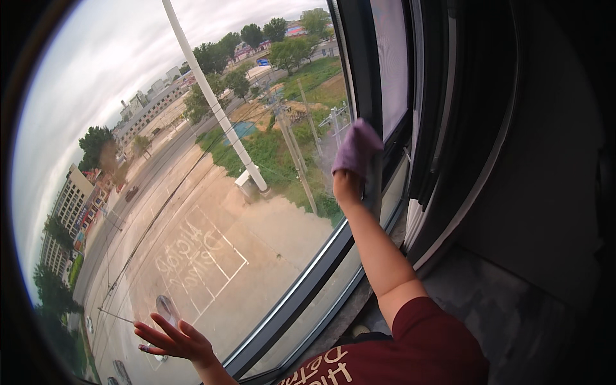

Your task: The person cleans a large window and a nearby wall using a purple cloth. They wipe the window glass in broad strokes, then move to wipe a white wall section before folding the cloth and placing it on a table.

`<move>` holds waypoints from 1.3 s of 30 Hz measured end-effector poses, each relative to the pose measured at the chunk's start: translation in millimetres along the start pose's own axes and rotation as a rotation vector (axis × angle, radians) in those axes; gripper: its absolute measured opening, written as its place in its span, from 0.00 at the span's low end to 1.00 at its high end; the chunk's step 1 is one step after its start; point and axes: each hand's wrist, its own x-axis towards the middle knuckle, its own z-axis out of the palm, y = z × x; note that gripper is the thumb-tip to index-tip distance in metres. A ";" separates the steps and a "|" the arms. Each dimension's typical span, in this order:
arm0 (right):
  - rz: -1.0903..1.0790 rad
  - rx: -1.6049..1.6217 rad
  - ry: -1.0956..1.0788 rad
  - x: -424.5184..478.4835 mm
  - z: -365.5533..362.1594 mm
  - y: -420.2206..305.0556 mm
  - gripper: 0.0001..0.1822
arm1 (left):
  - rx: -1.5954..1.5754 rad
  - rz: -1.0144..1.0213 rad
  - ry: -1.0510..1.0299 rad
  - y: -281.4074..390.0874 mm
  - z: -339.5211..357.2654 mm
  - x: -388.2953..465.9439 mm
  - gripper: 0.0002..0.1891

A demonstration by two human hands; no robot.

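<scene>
A large window pane [269, 231] fills the view before me, with a parking lot, road and trees seen far below through it. My right hand [348, 185] is mostly covered by a purple cloth [357, 147], which it holds against the pane's right edge, beside the dark vertical window frame [362, 62]. At the lower left, my left hand [175, 339] is raised at the glass with its fingers spread and nothing in it; whether it touches the pane I cannot tell. The shirt's printed front is mirrored faintly in the glass.
A dark lower window rail [293, 298] runs diagonally below the pane, with a lower glass strip beyond it. At the right are a screened sash [391, 57], dark folded curtains [476, 96] and some white fabric [415, 224]. A grey floor [500, 293] shows at lower right.
</scene>
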 end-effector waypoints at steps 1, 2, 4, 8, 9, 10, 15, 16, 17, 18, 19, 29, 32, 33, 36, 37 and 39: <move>0.040 -0.029 -0.035 -22.2 0.4 13.5 0.29 | 0.000 0.004 0.011 2.0 0.8 1.1 0.27; 0.074 0.087 -0.037 -42.9 1.3 26.8 0.30 | -0.014 0.003 0.010 4.5 1.8 2.0 0.27; 0.140 0.332 -0.054 -67.2 0.0 37.0 0.31 | -0.025 0.001 0.000 5.5 2.2 0.7 0.27; -0.034 -0.782 -0.398 -37.5 -20.3 32.0 0.35 | 0.019 0.013 0.001 0.8 -0.2 -4.7 0.27; -0.106 -0.793 -0.369 -39.1 -11.5 50.1 0.35 | 0.011 0.014 0.000 2.9 1.5 -4.6 0.27; -0.133 -0.672 -0.182 -23.7 0.2 76.6 0.34 | 0.004 0.015 -0.002 4.2 2.2 -3.7 0.27; -0.197 -0.086 0.230 133.8 -15.9 48.6 0.23 | -0.030 0.021 -0.027 1.4 -0.4 -6.9 0.28; -0.222 -0.108 0.253 161.0 -16.1 50.3 0.22 | -0.042 0.027 -0.036 1.8 -0.9 -7.0 0.28; -0.247 -0.132 0.278 182.7 -18.5 48.2 0.20 | -0.057 0.031 -0.043 2.3 -0.8 -7.4 0.28; -0.158 -0.091 0.184 195.8 -25.1 30.4 0.20 | -0.052 0.035 -0.057 0.9 -3.5 -7.8 0.28; -0.073 -0.057 0.101 210.1 -32.3 17.6 0.19 | -0.055 0.034 -0.064 0.0 -4.3 -7.5 0.28; -0.421 -0.128 0.176 92.5 -12.8 10.7 0.27 | -0.102 -0.018 -0.154 -6.0 -2.2 -25.4 0.27; -0.365 -0.027 0.099 102.1 -17.0 -35.8 0.27 | -0.131 0.006 -0.141 -1.8 5.1 -27.3 0.27; -0.339 0.109 0.132 116.8 -18.3 -54.6 0.27 | -0.132 0.001 -0.135 -0.2 8.0 -25.6 0.27; -0.456 0.155 0.121 143.1 -10.0 -71.3 0.27 | -0.151 0.006 -0.162 -5.4 5.2 -36.5 0.28; -0.519 0.119 0.121 151.0 -15.4 -88.1 0.27 | -0.158 0.012 -0.165 -6.2 4.3 -42.4 0.28; -0.522 0.184 0.134 156.0 -25.8 -143.9 0.26 | -0.136 0.004 -0.184 -5.4 7.5 -50.8 0.28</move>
